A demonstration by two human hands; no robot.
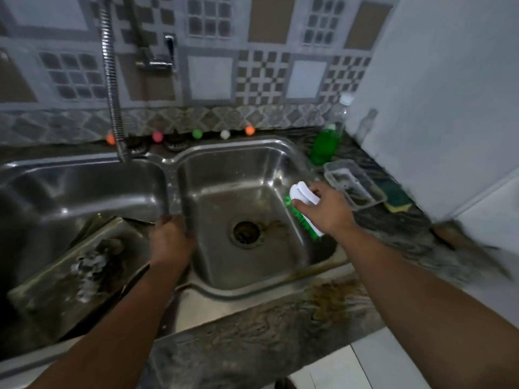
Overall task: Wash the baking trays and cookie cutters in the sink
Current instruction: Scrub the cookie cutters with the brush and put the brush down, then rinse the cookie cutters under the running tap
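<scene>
A patterned tile wall is backing a mottled stone counter, and a steel double sink is sitting in it, with a ribbed hose hanging down toward the left basin. The picture is smeared by motion, so fine detail is hard to read.

The right hand is hovering over the right rim of the right basin, fingers curled round the white back of a scrubbing brush with green bristles. The brush's long axis is running from far to near along that rim, its bristles facing left and down into the basin.

The left hand is resting on the divider between the two basins; its fingers seem to be curling over the ridge, but blur is hiding whether it is pinching anything, so I cannot tell its grip.

The baking tray is lying in the left basin, just left of and below the left hand, tilted against the basin wall, its long axis slanting from near-left up to far-right. A crumpled greyish clump is sitting on it; whether those are cookie cutters is unclear.

The tray is well apart from the brush hand, across the divider, so the left hand is much the nearer one; the brush would probably have to cross leftward over the right basin to reach it.

Just right of the brush hand, a clear plastic tub and a green soap bottle are standing on the counter.
</scene>
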